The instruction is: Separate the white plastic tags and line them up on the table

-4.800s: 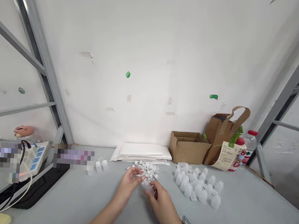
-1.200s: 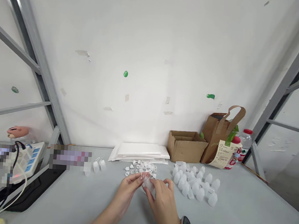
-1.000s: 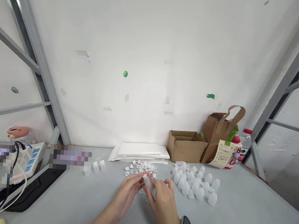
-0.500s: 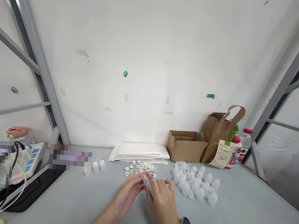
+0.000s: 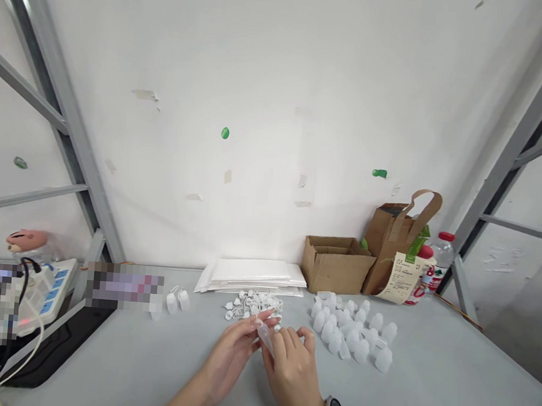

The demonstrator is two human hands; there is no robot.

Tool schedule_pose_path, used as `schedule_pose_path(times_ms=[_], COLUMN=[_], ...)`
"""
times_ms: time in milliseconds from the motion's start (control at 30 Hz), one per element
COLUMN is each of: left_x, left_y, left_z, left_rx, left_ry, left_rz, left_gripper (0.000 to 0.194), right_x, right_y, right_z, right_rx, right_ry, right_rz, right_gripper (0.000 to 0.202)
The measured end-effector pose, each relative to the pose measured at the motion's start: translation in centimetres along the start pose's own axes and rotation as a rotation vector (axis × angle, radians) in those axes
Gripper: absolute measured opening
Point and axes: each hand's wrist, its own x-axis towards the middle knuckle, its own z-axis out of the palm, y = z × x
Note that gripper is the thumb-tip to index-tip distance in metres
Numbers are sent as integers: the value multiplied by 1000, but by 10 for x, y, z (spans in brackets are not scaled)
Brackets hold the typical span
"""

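Note:
A small translucent bottle [image 5: 265, 336] is held between both hands above the table's front middle. My left hand [image 5: 234, 354] pinches its upper end with thumb and fingertips. The fingers of my right hand [image 5: 290, 362] are closed round its lower end; a dark watch sits on that wrist. Just behind the hands lies a pile of small white caps with loops [image 5: 250, 304]. To the right spreads a group of translucent bottles [image 5: 348, 328]. Several capped bottles [image 5: 172, 303] stand at the left.
White flat packages [image 5: 256, 274] lie against the wall. An open cardboard box [image 5: 338, 274], a brown paper bag [image 5: 381, 262] and a red-capped bottle [image 5: 443, 254] stand at the back right. A power strip [image 5: 55, 292] with cables is at the far left.
The hands stay on the same bottle, with small shifts of the fingers; more of its body shows between them. The whole view has shifted slightly.

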Motion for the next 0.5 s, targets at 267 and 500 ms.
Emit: schedule_pose_path(times_ms=[267, 500], left_x=[0, 1], left_y=[-1, -2], left_z=[-3, -2], left_rx=[-136, -106], left_ry=[-41, -47], left_rz=[-107, -66], left_gripper=[33, 34], right_x=[0, -1], right_y=[-2, -1], right_z=[1, 1], right_rx=[10, 79], right_ry=[14, 4], right_rz=[-4, 58], right_gripper=[18, 15])
